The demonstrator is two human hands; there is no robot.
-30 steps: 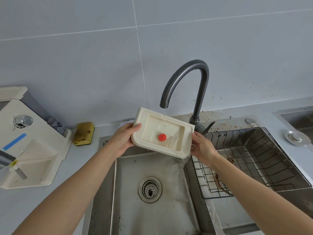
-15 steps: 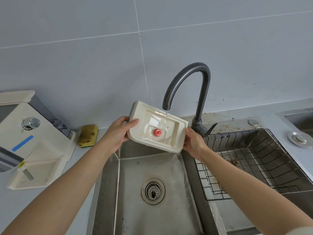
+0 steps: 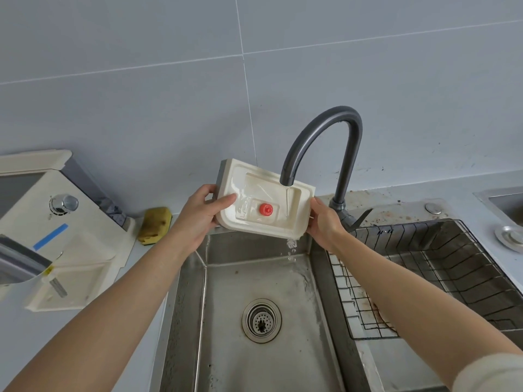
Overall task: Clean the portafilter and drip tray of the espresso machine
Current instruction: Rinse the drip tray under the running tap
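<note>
Hands (image 3: 202, 215) — two — grip one drip tray (image 3: 263, 203) under one faucet (image 3: 322, 142).

Pale grey tiled wall (image 3: 141, 80) behind a steel sink (image 3: 254, 349) with dark curved tap (image 3: 343, 120), grey counter (image 3: 410, 190), wire rack (image 3: 424, 278) on the right, soft even light.

Yellow sponge (image 3: 155, 225) on counter by wall; wire rack (image 3: 424, 275) right of sink (image 3: 254, 349).

One tray (image 3: 263, 205), one sponge (image 3: 155, 224), two hands (image 3: 198, 216).
</note>
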